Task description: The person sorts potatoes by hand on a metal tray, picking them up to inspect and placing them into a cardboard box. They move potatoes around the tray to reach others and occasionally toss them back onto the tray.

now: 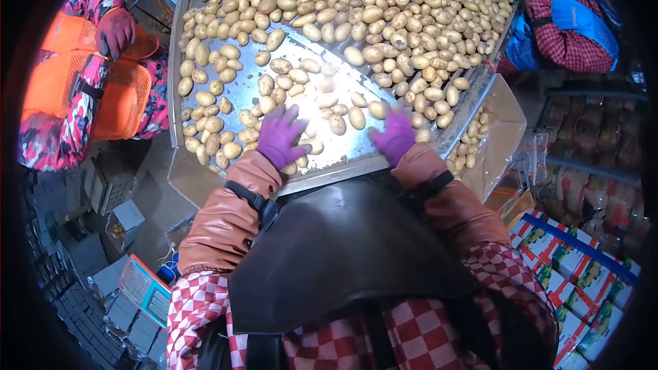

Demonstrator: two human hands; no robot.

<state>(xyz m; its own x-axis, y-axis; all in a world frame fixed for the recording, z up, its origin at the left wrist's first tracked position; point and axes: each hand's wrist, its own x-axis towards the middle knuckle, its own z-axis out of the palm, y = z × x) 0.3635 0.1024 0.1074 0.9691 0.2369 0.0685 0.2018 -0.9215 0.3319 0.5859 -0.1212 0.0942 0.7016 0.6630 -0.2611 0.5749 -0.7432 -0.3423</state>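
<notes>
Many potatoes (411,17) lie heaped over a metal sorting table (336,172). My left hand (279,137), in a purple glove, is over the near edge with its fingers spread among a few potatoes (266,84). On the other side, my right hand (394,138), gloved the same way, has its fingers apart close to a single potato (377,109). Between the two hands, a few potatoes (356,118) rest on the shiny metal, where glare washes out some detail. Neither palm shows.
A person in an orange vest (68,75) stands at the left; another in a blue vest (579,20) is at the upper right. Beside the table's right edge is a cardboard box (504,123) with potatoes. Printed cartons (582,281) are stacked lower right, and a teal-and-red scale-like panel (145,291) lower left.
</notes>
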